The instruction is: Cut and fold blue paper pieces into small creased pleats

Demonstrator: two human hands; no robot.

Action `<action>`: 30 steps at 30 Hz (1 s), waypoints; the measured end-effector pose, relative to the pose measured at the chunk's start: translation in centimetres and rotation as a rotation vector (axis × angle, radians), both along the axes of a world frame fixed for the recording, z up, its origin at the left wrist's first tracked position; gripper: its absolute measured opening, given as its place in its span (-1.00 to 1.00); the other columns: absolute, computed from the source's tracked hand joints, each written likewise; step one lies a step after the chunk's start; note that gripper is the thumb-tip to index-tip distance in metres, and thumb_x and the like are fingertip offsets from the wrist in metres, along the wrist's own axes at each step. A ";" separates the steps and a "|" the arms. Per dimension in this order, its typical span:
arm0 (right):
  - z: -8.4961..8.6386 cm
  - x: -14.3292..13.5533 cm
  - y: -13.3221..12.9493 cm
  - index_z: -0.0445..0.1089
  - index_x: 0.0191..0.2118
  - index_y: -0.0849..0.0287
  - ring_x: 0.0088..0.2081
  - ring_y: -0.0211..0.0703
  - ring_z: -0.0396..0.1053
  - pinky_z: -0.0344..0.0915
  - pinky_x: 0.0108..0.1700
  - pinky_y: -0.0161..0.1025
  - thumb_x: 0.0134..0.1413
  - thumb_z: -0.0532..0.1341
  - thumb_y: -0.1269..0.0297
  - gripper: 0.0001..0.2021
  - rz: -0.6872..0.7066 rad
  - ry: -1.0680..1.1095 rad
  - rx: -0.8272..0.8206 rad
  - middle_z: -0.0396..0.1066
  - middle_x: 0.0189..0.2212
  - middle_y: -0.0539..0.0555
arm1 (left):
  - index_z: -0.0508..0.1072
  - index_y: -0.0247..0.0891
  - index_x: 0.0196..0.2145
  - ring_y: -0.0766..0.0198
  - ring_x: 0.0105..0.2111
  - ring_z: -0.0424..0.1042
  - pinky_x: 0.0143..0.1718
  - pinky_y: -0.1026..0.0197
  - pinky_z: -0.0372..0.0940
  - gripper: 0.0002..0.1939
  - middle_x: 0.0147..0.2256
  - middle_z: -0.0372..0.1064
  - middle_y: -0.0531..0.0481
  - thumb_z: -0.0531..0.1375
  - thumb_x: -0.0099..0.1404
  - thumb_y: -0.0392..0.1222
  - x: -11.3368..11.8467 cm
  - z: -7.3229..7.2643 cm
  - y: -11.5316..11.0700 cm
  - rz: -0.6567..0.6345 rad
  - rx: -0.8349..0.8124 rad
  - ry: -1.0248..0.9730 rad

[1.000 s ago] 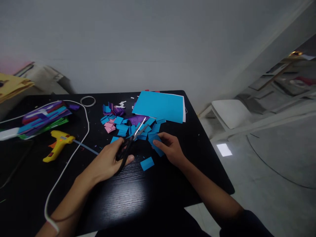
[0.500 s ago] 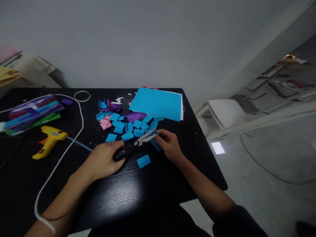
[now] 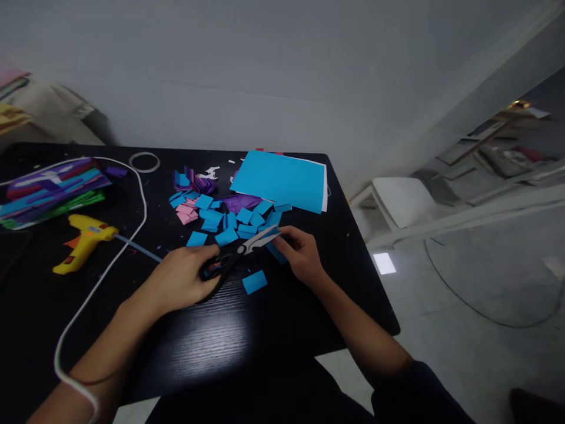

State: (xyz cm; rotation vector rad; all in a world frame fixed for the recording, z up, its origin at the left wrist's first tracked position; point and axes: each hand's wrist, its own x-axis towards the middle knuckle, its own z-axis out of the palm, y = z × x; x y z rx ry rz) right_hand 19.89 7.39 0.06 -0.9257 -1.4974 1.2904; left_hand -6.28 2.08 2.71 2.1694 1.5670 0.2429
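Note:
My left hand (image 3: 188, 278) is closed round the black handles of a pair of scissors (image 3: 242, 249), whose blades point right and stand a little apart. At the blade tips, my right hand (image 3: 301, 253) pinches a blue paper strip (image 3: 276, 252); the strip hangs partly behind the blades and fingers. Below the scissors a single cut blue paper piece (image 3: 255, 282) lies on the table. Just beyond the blades is a loose pile of small blue paper pieces (image 3: 226, 237), beside several pink pieces (image 3: 186, 212).
A blue sheet (image 3: 282, 181) lies over white paper at the back of the black table (image 3: 304, 318). On the left are a yellow glue gun (image 3: 83, 242), a white cable (image 3: 106, 274) crossing my left forearm, and stacked coloured paper strips (image 3: 53, 188). A white stool (image 3: 404, 200) stands right.
The view has shifted slightly, so everything sits a little higher and further left. The scissor blades look a bit closer together; both hands keep their holds.

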 end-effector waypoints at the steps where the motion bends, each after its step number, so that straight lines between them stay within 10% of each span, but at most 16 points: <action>1: 0.0 0.0 0.0 0.60 -0.18 0.10 -0.24 -0.11 0.50 0.42 -0.15 -0.15 0.21 0.34 0.02 -0.75 0.005 0.003 0.001 0.58 -0.28 0.07 | 0.29 -0.16 -0.43 0.18 -0.51 0.37 -0.44 0.20 0.11 -0.79 -0.49 0.39 0.03 0.13 0.28 -0.03 0.0 0.1 0.0 0.001 -0.002 0.003; 30: 0.1 -0.1 0.0 0.61 -0.21 0.09 -0.30 -0.11 0.48 0.38 -0.23 -0.18 0.21 0.34 0.08 -0.79 -0.046 -0.052 0.004 0.58 -0.33 0.04 | 0.31 -0.18 -0.45 0.22 -0.54 0.36 -0.44 0.21 0.11 -0.79 -0.53 0.35 0.04 0.07 0.31 -0.07 -0.2 -0.6 0.3 -0.025 -0.031 -0.013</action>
